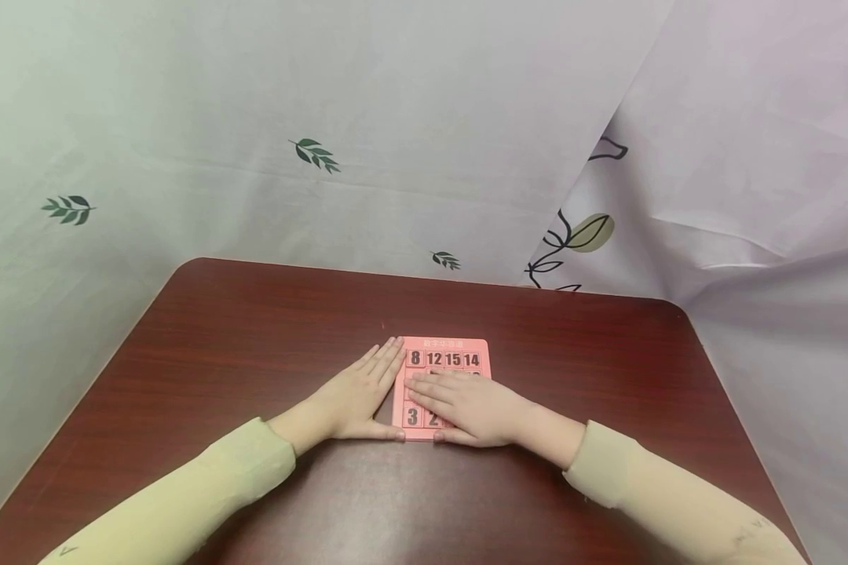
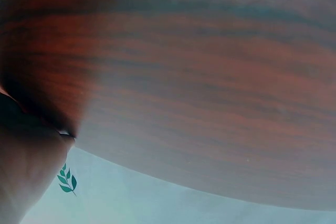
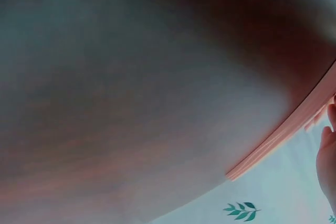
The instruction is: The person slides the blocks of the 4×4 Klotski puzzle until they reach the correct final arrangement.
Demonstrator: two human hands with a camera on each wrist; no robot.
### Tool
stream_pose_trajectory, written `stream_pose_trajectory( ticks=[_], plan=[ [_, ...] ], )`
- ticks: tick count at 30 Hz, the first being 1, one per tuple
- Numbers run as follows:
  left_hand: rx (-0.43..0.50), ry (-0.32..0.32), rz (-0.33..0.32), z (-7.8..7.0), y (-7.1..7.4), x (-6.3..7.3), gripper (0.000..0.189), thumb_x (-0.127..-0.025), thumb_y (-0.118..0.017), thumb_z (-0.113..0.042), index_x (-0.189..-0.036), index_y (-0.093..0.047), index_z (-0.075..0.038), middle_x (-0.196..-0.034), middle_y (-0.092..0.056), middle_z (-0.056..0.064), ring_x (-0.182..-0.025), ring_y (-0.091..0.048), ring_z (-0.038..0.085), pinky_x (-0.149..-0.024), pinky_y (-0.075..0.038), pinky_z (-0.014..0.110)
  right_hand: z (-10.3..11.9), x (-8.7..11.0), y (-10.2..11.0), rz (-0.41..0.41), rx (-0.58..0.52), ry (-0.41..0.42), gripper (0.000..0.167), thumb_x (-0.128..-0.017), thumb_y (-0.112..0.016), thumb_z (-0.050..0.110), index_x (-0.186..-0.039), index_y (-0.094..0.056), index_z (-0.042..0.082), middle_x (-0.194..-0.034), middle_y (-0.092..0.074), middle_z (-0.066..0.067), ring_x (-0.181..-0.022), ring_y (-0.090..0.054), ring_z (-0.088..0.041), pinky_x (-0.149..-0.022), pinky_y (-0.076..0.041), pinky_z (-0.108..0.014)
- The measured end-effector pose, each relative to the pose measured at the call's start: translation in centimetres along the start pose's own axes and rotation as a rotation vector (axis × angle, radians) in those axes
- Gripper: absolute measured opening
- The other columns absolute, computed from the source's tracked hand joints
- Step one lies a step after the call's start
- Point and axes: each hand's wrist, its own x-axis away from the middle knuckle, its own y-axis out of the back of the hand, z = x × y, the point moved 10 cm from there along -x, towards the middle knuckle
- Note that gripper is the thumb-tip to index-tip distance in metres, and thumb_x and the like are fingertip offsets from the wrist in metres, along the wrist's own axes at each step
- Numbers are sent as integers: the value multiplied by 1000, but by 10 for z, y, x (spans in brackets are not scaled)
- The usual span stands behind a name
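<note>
A pink sliding number puzzle [image 1: 445, 343] lies flat on the brown table, its tiles printed with black numbers. The top row reads 8, 12, 15, 14, and a 3 and a 2 show at the lower left. My left hand [image 1: 356, 396] rests along the puzzle's left side, fingers straight, fingertips at the upper left corner and thumb at the lower left one. Across the middle and right of the tiles lies my right hand [image 1: 477, 408] with straight fingers, hiding most of the lower rows. In the right wrist view the puzzle's edge [image 3: 283, 135] shows as a pink strip.
The wood-grain table [image 1: 268, 314] has rounded far corners. Behind it hangs a pale curtain [image 1: 396, 94] with green leaf prints, and another pale cloth [image 1: 784, 196] drapes at the right.
</note>
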Motion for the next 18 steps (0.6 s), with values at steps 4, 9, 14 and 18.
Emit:
stream_pose_trajectory(
  ticks=[4,9,14,18],
  plan=[
    [2,0,-4,0,0,1,125,-89,-55,-84,-165,-21,9,-176,-12,28,-166,-16,39,-135,-23,49,-12,-6,-3,25,-15,-46,67,-110,-49,46,-165,-38,9,-172,-38,-7,-160,-38,-23,-132,-33,-40],
    [8,2,0,0,0,1,124,-90,-55,-83,-165,-21,9,-176,-12,28,-166,-15,39,-136,-23,49,-19,-10,-3,24,-26,-72,68,-110,-49,46,-165,-37,8,-174,-35,-7,-161,-36,-23,-133,-32,-40],
    [7,-1,-2,0,0,1,124,-90,-55,-83,-165,-21,9,-176,-12,28,-166,-16,40,-135,-23,50,-9,-6,2,-11,-32,-57,67,-109,-52,44,-164,-40,7,-172,-38,-9,-160,-39,-23,-131,-34,-41],
    [8,-3,-8,0,1,1,125,-90,-55,-83,-165,-20,9,-176,-12,28,-166,-16,40,-135,-23,50,9,1,7,-49,-21,-6,67,-108,-55,45,-162,-42,6,-170,-42,-9,-158,-42,-23,-130,-37,-40]
  ],
)
